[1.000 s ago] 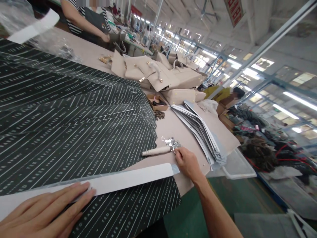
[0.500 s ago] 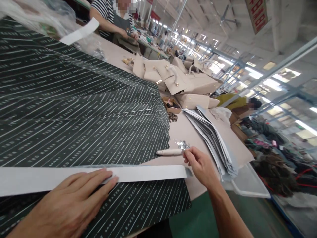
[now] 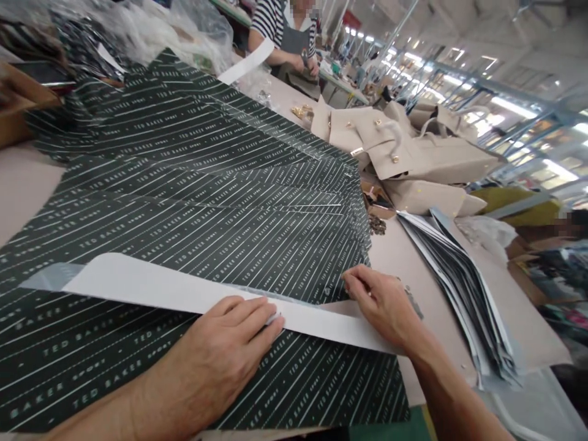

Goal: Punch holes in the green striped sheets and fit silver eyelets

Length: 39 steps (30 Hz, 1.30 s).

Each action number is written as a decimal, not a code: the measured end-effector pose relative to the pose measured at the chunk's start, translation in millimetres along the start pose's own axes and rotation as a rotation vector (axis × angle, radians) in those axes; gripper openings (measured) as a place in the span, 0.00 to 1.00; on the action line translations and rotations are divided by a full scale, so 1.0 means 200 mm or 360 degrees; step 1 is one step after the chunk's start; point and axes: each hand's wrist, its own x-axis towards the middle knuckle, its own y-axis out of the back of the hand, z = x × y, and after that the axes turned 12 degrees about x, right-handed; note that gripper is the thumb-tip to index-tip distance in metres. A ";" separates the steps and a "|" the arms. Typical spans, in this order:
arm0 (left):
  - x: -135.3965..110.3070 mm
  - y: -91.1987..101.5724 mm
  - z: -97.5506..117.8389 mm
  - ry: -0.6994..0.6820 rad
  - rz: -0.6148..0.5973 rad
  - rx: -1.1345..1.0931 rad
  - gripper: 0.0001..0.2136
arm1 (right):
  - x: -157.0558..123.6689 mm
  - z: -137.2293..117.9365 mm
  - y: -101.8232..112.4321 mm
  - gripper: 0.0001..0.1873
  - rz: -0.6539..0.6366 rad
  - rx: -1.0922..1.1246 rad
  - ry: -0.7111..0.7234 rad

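Note:
A long white strip with a rounded left end lies across dark green fabric printed with pale diagonal lines and lettering. My left hand rests on the middle of the strip, its fingers stretched forward over it. Something small and pale shows by the left fingertips, too small to name. My right hand hovers above the strip's right end with thumb and forefinger pinched together. What the pinch holds, if anything, cannot be made out. A few small silver pieces are partly hidden behind the right wrist.
Beige bags are heaped at the back right. Nearer stands a fanned stack of grey-white strips, with small brown pieces beside the fabric. Clear plastic lies at the far left. Across the table, a person in a striped top handles dark material.
The view has swung left, bringing the strip's rounded end into sight. My right hand has left the silver pieces and come over the fabric's edge. The left hand stays on the strip.

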 end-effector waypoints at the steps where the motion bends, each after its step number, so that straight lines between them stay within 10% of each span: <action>1: 0.00 0.00 0.00 0.0005 0.0002 -0.0012 0.17 | 0.01 0.00 0.00 0.13 -0.0011 -0.0003 -0.0007; 20: 0.01 -0.02 0.00 0.0024 0.0061 -0.0007 0.17 | 0.04 0.02 -0.08 0.08 -0.0285 -0.0238 0.0116; 30: 0.01 0.01 0.00 -0.0025 -0.0059 0.0023 0.14 | 0.05 -0.28 -0.15 0.08 -0.0441 0.0674 -0.0096; 39: -0.01 -0.01 0.00 -0.0043 -0.0229 0.0045 0.14 | 0.08 -0.35 -0.26 0.09 -0.0670 0.0487 -0.0070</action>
